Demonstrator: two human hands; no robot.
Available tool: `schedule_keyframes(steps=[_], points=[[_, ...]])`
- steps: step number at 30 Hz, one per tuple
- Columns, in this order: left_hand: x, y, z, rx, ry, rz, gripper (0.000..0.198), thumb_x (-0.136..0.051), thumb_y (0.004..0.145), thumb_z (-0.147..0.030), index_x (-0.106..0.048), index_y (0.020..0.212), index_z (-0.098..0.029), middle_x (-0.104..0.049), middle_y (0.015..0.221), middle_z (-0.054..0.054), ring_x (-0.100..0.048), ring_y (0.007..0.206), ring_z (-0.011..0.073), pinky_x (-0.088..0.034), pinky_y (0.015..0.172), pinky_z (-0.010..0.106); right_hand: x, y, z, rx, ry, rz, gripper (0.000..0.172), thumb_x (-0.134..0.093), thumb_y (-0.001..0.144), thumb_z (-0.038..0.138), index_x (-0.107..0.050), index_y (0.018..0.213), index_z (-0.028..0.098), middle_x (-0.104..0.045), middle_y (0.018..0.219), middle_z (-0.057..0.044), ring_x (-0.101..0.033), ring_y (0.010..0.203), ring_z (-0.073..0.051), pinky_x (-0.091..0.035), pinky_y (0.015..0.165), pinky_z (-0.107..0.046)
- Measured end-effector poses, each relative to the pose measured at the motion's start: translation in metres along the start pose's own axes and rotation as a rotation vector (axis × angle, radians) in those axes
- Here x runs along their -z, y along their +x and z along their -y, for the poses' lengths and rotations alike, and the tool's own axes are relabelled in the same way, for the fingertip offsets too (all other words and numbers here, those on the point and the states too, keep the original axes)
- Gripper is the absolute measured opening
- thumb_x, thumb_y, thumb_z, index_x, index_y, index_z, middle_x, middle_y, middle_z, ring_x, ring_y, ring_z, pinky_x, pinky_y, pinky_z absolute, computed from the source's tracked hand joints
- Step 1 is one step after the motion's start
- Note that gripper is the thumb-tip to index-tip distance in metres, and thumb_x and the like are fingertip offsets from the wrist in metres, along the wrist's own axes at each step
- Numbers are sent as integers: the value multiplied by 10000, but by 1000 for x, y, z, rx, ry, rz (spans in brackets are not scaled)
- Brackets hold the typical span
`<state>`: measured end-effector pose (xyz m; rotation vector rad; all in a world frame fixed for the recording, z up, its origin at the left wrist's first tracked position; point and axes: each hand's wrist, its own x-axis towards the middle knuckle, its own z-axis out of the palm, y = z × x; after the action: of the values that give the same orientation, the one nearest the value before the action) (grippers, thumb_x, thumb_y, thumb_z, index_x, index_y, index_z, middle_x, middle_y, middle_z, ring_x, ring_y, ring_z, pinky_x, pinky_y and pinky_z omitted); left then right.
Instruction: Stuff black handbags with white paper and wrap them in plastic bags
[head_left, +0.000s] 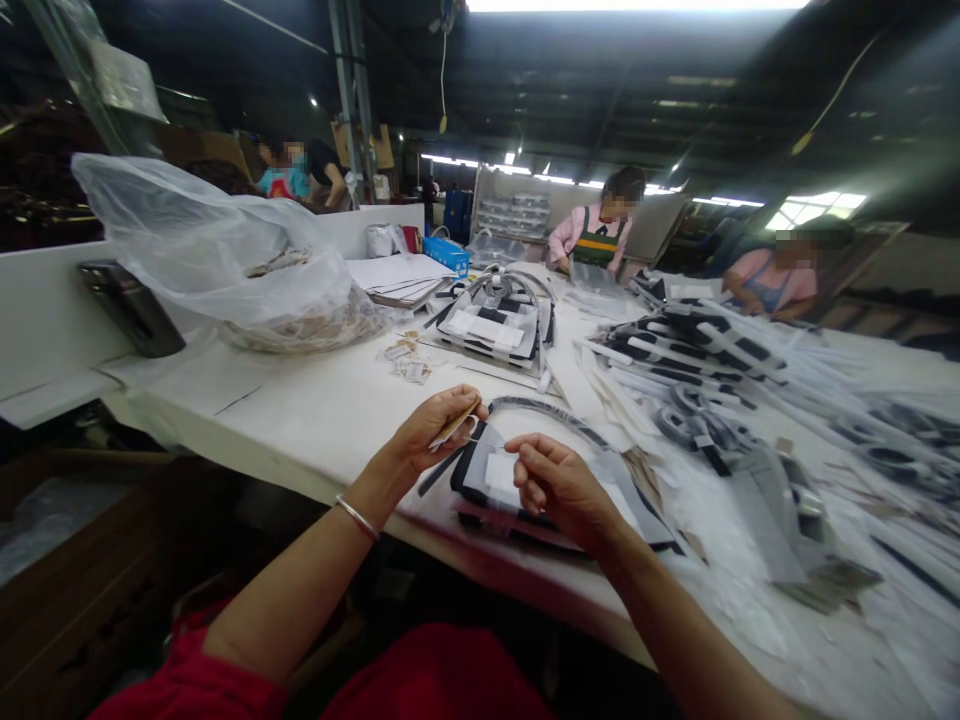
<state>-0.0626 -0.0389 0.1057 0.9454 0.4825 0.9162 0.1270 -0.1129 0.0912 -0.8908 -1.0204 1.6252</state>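
Down at the near edge of the white desk (315, 410) lies a flat black-and-grey fabric panel (469, 476) with a white square patch (499, 472) on top. Its long axis runs left to right across the person's front.

The right hand (562, 490) sits directly over the panel's right half, fingers curled in, tips drawn close to the thumb just beside the patch. Whether they nip anything, I cannot tell.

The left hand (427, 432), with a silver bangle (357, 517) on its wrist, hovers just above the panel's left corner. It pinches a thin tan paper slip (454, 427) between thumb and forefinger, and the slip points right, towards the patch. So the right hand is nearer the patch, with the slip a little up and left of it.

A grey curved strap (555, 415) arcs just behind. Further out are small paper packets (409, 362), a stack of black-and-white panels (491, 330), a big clear plastic bag (217, 250), tangled straps (697, 350) at right, and a co-worker (600, 230) at the far end.
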Motion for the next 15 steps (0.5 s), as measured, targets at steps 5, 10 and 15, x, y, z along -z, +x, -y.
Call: schedule_keyframes(steps=[5,10,15], points=[[-14,-6,-11,-20,-52,82,225,-632,873,-215,-449,757,-157,-704,1134,138,-314,349,-43,-244,314,99,1,2,2,-126,-101,101,605,-584,779,288,-517,1364,149,-598,452,51,-374,277,-87,-288,314,-174],[-15,-7,-10,18,-39,124,225,-632,874,-218,-449,758,-158,-666,1246,156,-289,331,-51,-192,291,118,-7,5,1,-109,-50,130,729,-594,786,293,-382,1476,187,-589,496,71,-331,293,-70,-283,340,-184],[-18,-9,-2,54,15,185,233,-650,869,-282,-473,781,-160,-704,1178,120,-321,323,-40,-151,294,129,-13,18,-3,72,-86,-30,545,-765,743,362,-598,1243,223,-587,748,44,-386,483,-53,-290,439,-201]])
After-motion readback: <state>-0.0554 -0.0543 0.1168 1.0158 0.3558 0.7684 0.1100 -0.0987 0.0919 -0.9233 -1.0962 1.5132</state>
